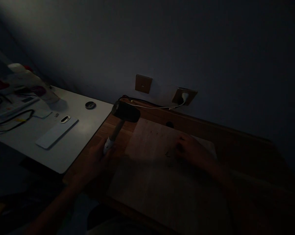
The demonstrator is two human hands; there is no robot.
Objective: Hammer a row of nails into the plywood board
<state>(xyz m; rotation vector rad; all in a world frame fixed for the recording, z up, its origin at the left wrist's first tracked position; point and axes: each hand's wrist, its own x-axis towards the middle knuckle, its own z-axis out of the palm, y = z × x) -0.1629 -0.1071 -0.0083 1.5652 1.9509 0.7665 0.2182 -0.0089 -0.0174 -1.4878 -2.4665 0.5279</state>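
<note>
The scene is very dim. My left hand (98,158) is wrapped round the white grip of a mallet (126,111), whose black head is raised at the left edge of a pale wooden board (147,182). Over the board's right part is my right hand (188,147), its fingers curled together. Whatever those fingers may hold is hidden in the dark. Just left of them, small thin pieces (167,154) lie on the board, too dark to name. Several small dark spots (154,133) mark the board's far left part.
A white table (88,125) adjoins the wooden desk (108,130) on the left. On it are a phone (56,132), a round lid-like item (90,105), a black cable (12,122) and assorted clutter. Behind, a white plug (185,97) sits in a wall socket.
</note>
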